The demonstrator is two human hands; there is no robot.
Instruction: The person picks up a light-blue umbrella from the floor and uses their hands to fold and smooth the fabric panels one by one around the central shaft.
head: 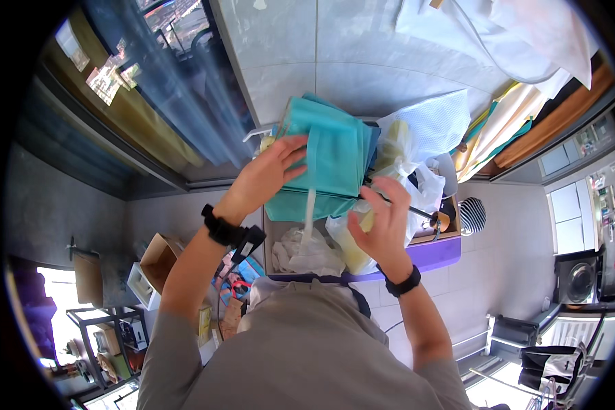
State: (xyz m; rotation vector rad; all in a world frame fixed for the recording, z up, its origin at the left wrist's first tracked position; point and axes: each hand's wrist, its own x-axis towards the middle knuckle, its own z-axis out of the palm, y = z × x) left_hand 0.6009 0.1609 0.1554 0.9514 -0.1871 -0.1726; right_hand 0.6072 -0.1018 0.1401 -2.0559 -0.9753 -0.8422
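Note:
A stack of folded teal fabric bags point(335, 154), with a pale strap hanging down its front, lies on the far part of a purple-edged box. My left hand point(269, 174) rests on its left side, fingers spread over the cloth. Beside the lower right corner of the stack is my right hand point(387, 220), slightly blurred, fingers apart and curved, with nothing seen in its grasp. Below and behind it sit plastic bags with yellowish contents point(356, 246). An umbrella's wooden handle point(441, 221) sticks out to the right. A crumpled clear plastic bag point(310, 253) fills the near left part.
The box's purple edge point(433, 255) runs close to my body. A white textured bag point(430, 123) leans against the tiled wall. On the floor are a striped round object point(473, 216) at right and an open cardboard box point(159, 261) at left. Curtains hang on both sides.

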